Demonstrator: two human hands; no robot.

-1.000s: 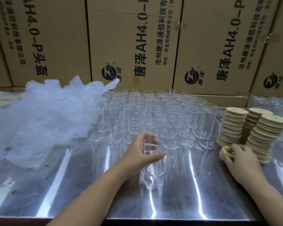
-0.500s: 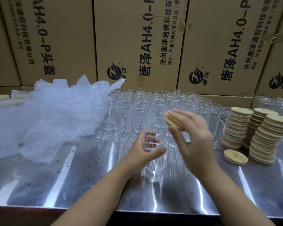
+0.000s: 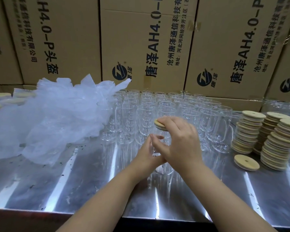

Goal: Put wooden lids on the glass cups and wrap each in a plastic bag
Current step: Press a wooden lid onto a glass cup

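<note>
The left hand (image 3: 146, 154) grips a clear glass cup (image 3: 163, 167) standing upright on the shiny metal bench (image 3: 77, 181), fingers curled round its side. The right hand (image 3: 181, 144) holds a round wooden lid (image 3: 159, 125) at the top of that cup, its fingers bent over the lid's upper face. The lid sits slightly tilted, and it is hard to tell whether it already rests on the rim. Behind the hands stand many rows of empty glass cups (image 3: 159, 104). To the right rise stacks of wooden lids (image 3: 249, 131), with one loose lid (image 3: 246, 162) lying flat on the bench just beside them. A heap of clear plastic bags (image 3: 57, 118) lies at the left, touching the nearest cups. Printed cardboard boxes (image 3: 141, 47) line the back
</note>
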